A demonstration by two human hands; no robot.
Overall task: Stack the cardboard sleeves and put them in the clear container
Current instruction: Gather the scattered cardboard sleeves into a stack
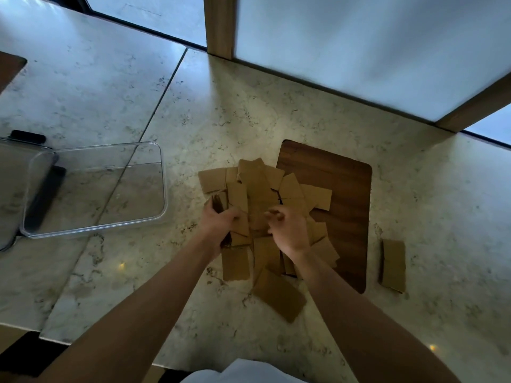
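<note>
Your left hand (221, 222) grips a few cardboard sleeves (260, 189); your right hand (287, 228) hovers, curled, holding nothing. The clear container (163, 172) sits left on the table (249, 106), one stray sleeve (394, 265) far right.

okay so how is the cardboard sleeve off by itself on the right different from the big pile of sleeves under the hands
The lone sleeve lies flat on the marble, untouched; the pile is jumbled, overlapping, partly on the wooden board. Both hands work at the pile, the left hand gripping sleeves. Both are plain brown cardboard.
</note>
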